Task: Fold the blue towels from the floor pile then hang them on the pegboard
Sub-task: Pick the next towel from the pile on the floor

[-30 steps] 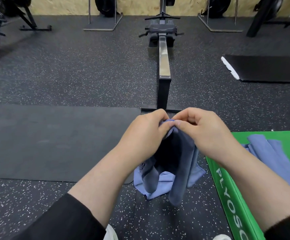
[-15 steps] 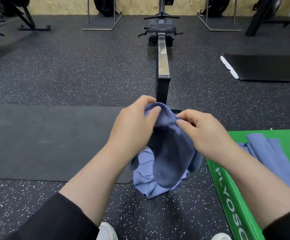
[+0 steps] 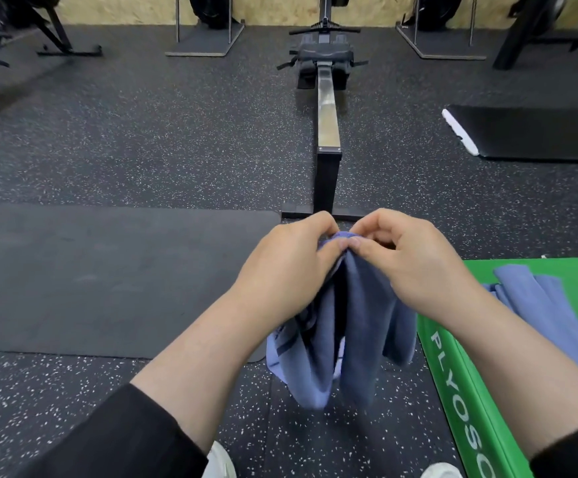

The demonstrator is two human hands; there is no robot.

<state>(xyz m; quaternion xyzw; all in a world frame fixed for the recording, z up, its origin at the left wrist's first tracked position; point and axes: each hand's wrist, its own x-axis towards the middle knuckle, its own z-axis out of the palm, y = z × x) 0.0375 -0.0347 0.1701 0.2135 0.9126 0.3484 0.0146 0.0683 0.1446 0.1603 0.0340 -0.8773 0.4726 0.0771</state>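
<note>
Head view: left hand (image 3: pixel 287 267) and right hand (image 3: pixel 415 260) meet thumb to thumb, both pinching the top edge of one blue towel (image 3: pixel 356 326) held up in the air. Its long axis hangs straight down from the pinch, with the loose ends dangling just above the floor (image 3: pixel 142 132). Both hands sit equally near, side by side. More blue towels (image 3: pixel 549 315) lie to the right on the green plyo box (image 3: pixel 453 370). Likely next: spread the hands apart along the top edge.

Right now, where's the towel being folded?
Head view, centre: the held towel hangs from both hands, left hand and right hand pinching its top edge, just left of the green box.
</note>
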